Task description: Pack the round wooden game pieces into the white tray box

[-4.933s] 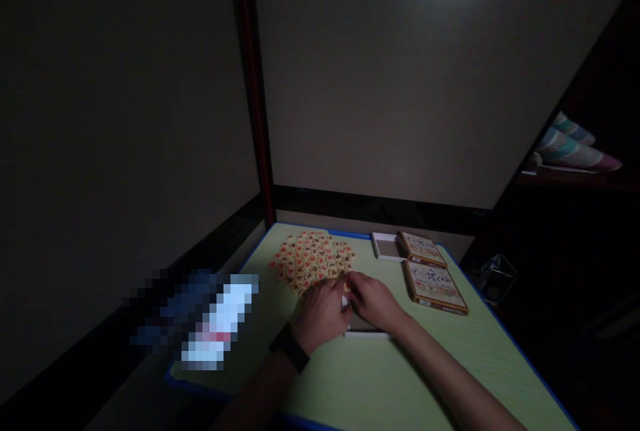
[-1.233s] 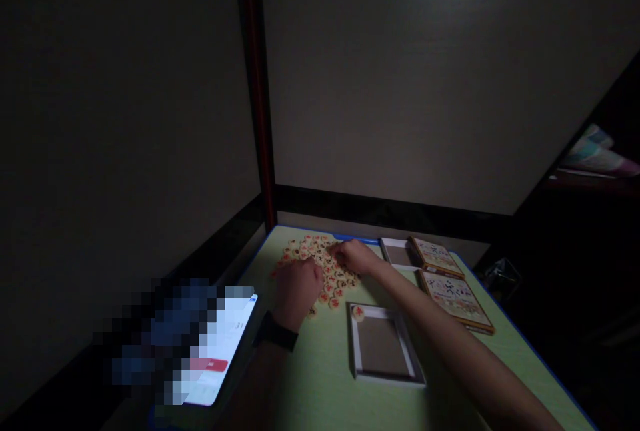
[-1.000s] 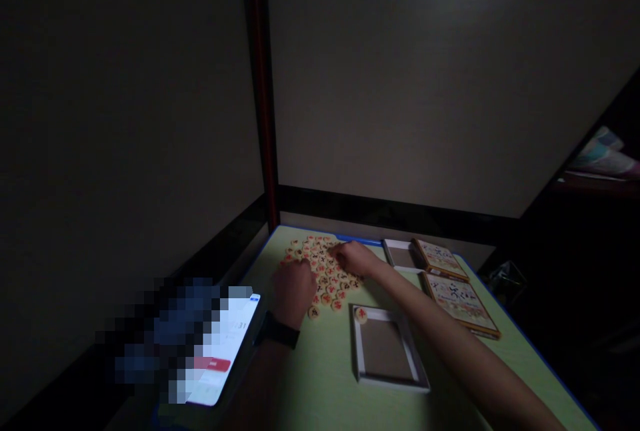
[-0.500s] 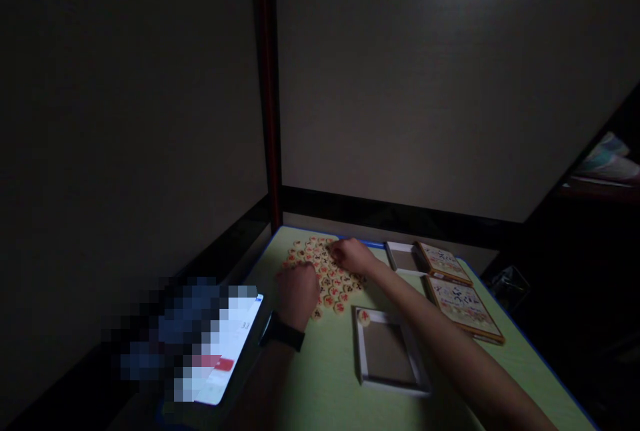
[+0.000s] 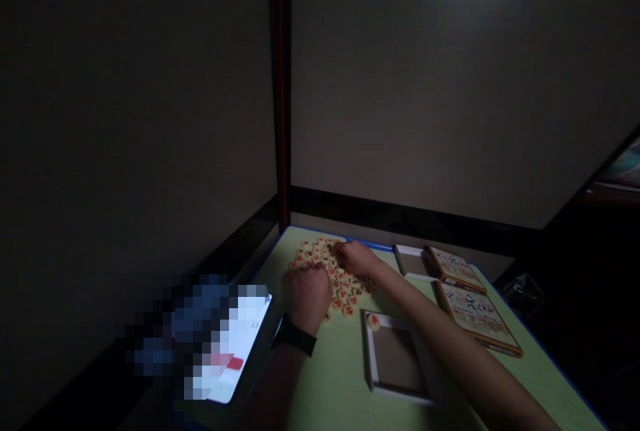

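Many round Chinese chess pieces (image 5: 349, 311), cream with red or black characters, lie face up in a cluster on the table's far part. My left hand (image 5: 311, 294), with a dark watch on its wrist, is over the near left side of the cluster, its fingers curled down among the pieces. At the cluster's far right edge, my right hand (image 5: 356, 259) is closed, fingertips bent down to the pieces. What either hand grips is hidden. One red-marked piece (image 5: 373, 321) sits in the upper left corner of a shallow open box tray (image 5: 369, 361), partly under my right forearm.
A second open box tray (image 5: 416, 275) stands at the back right beside two printed box lids (image 5: 477, 316). A lit phone (image 5: 240, 351) is at the table's left side, partly blurred out. Walls meet behind the green-topped table (image 5: 325, 404).
The view has turned slightly left, so everything sits further right. Both hands stay at the cluster; the left one's fingers have shifted a little. The piece in the tray has not moved.
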Tool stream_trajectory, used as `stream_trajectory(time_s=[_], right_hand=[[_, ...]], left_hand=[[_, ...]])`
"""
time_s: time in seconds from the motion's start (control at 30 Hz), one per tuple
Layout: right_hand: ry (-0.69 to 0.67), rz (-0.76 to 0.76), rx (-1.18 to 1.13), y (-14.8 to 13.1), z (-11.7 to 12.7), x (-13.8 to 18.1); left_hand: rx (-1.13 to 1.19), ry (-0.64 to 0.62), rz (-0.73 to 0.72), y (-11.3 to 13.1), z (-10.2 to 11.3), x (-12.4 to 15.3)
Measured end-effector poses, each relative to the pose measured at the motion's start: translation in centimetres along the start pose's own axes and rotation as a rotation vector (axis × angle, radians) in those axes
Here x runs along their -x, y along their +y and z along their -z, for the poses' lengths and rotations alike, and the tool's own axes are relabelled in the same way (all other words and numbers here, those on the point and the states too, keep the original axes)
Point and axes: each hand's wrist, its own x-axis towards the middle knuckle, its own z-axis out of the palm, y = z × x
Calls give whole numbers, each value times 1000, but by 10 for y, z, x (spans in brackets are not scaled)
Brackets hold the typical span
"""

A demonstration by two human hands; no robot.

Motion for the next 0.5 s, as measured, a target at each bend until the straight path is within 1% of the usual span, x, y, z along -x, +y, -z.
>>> stream_trajectory(time_s=[0.2, 0.4, 0.5], right_hand=[[6, 24, -42, 1, 10, 0], [-14, 39, -65, 2, 9, 9], [7, 18, -49, -2, 9, 6]], left_hand=[[5, 4, -24, 0, -1, 0], [15, 13, -27, 0, -5, -1], [19, 3, -34, 0, -6, -1]])
